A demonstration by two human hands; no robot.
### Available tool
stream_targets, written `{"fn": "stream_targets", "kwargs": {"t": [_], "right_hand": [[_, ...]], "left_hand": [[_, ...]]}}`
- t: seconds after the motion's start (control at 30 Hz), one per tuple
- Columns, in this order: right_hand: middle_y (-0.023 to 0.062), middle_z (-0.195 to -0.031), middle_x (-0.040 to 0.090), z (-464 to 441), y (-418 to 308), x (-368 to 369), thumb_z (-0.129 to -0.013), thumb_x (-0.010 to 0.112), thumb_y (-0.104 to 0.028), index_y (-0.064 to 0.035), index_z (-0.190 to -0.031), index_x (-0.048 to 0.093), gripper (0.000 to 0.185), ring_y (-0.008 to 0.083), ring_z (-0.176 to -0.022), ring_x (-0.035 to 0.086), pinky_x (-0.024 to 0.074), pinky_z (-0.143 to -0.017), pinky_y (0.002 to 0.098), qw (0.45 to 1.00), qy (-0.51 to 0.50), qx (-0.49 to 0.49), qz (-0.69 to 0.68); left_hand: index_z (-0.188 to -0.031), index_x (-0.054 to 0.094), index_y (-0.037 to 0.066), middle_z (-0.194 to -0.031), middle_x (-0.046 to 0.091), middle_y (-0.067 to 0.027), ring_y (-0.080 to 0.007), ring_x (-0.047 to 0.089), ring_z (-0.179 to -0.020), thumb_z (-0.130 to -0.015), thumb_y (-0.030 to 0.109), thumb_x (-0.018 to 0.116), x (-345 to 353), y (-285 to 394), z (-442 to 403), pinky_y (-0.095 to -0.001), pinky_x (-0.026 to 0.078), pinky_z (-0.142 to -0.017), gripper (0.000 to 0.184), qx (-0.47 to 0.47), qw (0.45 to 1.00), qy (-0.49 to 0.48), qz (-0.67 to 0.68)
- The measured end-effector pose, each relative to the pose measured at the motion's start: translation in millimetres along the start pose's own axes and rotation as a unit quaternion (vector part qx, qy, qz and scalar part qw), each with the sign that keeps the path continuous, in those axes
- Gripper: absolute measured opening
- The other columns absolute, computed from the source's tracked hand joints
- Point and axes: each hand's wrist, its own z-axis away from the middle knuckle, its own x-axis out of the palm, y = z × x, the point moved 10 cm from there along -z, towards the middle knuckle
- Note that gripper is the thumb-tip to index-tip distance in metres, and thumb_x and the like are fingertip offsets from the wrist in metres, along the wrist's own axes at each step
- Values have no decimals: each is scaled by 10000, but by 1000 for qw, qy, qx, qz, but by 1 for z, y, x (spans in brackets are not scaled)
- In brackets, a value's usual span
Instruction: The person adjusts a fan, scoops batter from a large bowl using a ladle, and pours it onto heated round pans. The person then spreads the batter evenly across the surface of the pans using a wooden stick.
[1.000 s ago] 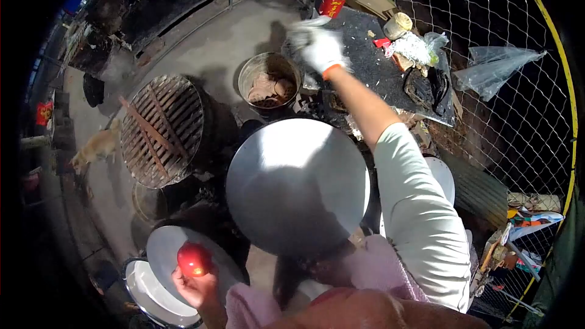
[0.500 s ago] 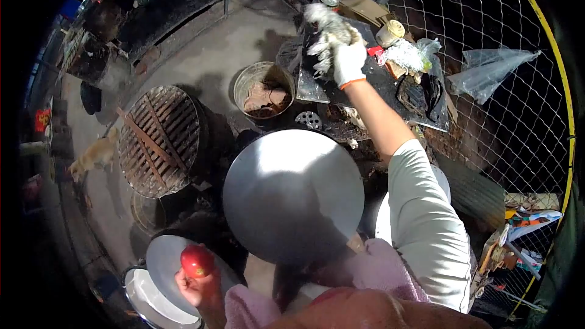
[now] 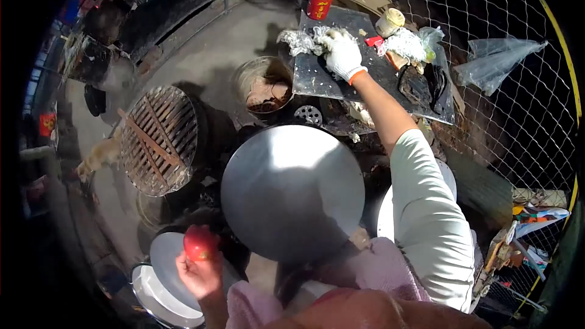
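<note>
In the head view my right hand (image 3: pixel 344 53), in a white glove with an orange cuff, is closed on a crumpled grey-white rag (image 3: pixel 298 41). The rag lies over the left part of a dark board (image 3: pixel 365 79) scattered with small pale bits. My left hand (image 3: pixel 201 275) is bare and its fingers are wrapped round a shiny red ball-shaped thing (image 3: pixel 201 244) whose exact kind I cannot make out. That hand is above a grey round lid or pan (image 3: pixel 167 262) at the lower left.
A large round metal pan (image 3: pixel 292 219) sits in the middle. Left of it stands a round slatted grate (image 3: pixel 159 143), with a bucket (image 3: pixel 244 85) beyond. On the board's far side are a red can (image 3: pixel 320 3), a tub (image 3: pixel 390 22) and plastic waste. Wire fencing (image 3: pixel 518 140) lines the right.
My right hand has brought the rag down and left across the board, uncovering the red can. My left hand has shifted slightly, still gripping the red thing. The view has moved a little.
</note>
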Motion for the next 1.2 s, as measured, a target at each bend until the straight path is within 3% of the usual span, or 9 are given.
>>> {"fn": "stream_targets", "kwargs": {"t": [0.1, 0.17, 0.27, 0.43, 0.53, 0.6, 0.93, 1.03, 1.2], "right_hand": [[104, -1383, 440, 5, 14, 0, -684, 734, -251, -283, -1314, 506, 671, 376, -1249, 424, 374, -1021, 471, 992, -116, 16, -56], [132, -1438, 368, 7, 13, -20, -666, 760, -304, -295, -1373, 443, 775, 403, -1276, 389, 372, -1024, 474, 987, -108, 44, -108], [147, -1407, 391, 10, 12, -55, -681, 749, -277, -272, -1350, 463, 727, 383, -1243, 425, 397, -999, 466, 992, -37, 50, -112], [108, -1303, 482, 33, -5, -48, -738, 695, -227, -217, -1278, 513, 569, 332, -1158, 492, 440, -923, 463, 997, 3, -77, 22], [109, -1306, 490, 35, 7, -34, -814, 588, -193, -195, -1227, 548, 415, 326, -1155, 503, 451, -914, 424, 996, -2, -77, 41], [116, -1322, 489, 31, 22, -29, -864, 475, -138, -184, -1193, 576, 347, 318, -1154, 509, 463, -904, 405, 995, 38, -78, 53], [139, -1355, 452, 53, 27, -55, -765, 638, -143, -156, -1303, 508, 553, 349, -1259, 425, 415, -992, 428, 993, -77, -58, -73], [140, -1307, 477, 65, 19, -73, -763, 617, -117, -128, -1294, 517, 541, 344, -1195, 473, 436, -955, 427, 989, -110, -59, -74], [144, -1260, 515, 93, 11, -100, -725, 618, -81, -117, -1244, 561, 524, 328, -1167, 491, 440, -922, 411, 985, -86, -91, -116]], "left_hand": [[-1345, 428, -4, -1330, 494, -177, -321, 468, -1229, -890, 284, 456, 68, -24, -22, -494, 394, -997, 539, -72, 992, -101, 2], [-1347, 437, 25, -1335, 489, -172, -316, 476, -1222, -913, 298, 462, 111, -42, -54, -496, 403, -986, 513, -79, 984, -153, -48], [-1314, 466, 56, -1303, 515, -148, -290, 511, -1175, -923, 304, 500, 166, -77, -89, -437, 448, -907, 465, -96, 970, -194, -111], [-1244, 506, 67, -1208, 574, -113, -245, 568, -1075, -896, 311, 584, 268, -148, -117, -341, 491, -789, 432, -135, 910, -336, -201], [-1266, 489, 74, -1169, 590, -97, -222, 579, -1036, -894, 310, 592, 299, -183, -154, -329, 485, -785, 453, -111, 904, -306, -277], [-1263, 482, 66, -1166, 589, -87, -205, 576, -1032, -894, 302, 596, 322, -197, -175, -320, 484, -781, 453, -77, 890, -307, -328], [-1159, 520, -20, -1029, 630, -134, -192, 630, -868, -775, 219, 752, 432, -247, -318, -323, 501, -749, 509, 180, 821, -332, -428], [-1129, 537, -37, -1048, 631, -158, -239, 629, -904, -698, 250, 807, 447, -239, -334, -343, 498, -807, 584, 384, 718, -182, -552], [-1153, 543, 5, -1126, 558, -219, -367, 549, -1057, -637, 203, 800, 441, -256, -354, -415, 444, -918, 610, 454, 610, -131, -636]]}}
